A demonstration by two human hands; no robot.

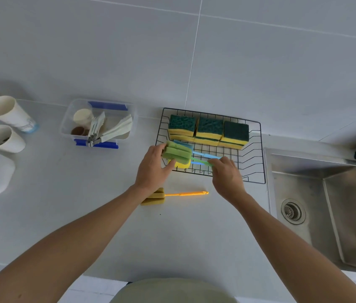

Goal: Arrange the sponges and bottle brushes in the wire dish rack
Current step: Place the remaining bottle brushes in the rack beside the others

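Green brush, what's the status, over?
Left hand on green brush head, right hand on handle, over wire rack. Orange brush on counter. Nothing blocking.

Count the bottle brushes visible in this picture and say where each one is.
4: green brush, held by both hands over the rack; blue and yellow beneath it; orange brush on the counter. Others may be hidden.

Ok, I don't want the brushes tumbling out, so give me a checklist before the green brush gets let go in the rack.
1. Left hand on green brush head: ok.
2. Right hand on its handle: ok.
3. Brush over the wire dish rack: ok.
4. Sponges stacked along the back, out of the way: ok.
5. Blue brush lying steady underneath: cannot tell.
6. Orange brush racked: not ok, on the counter.
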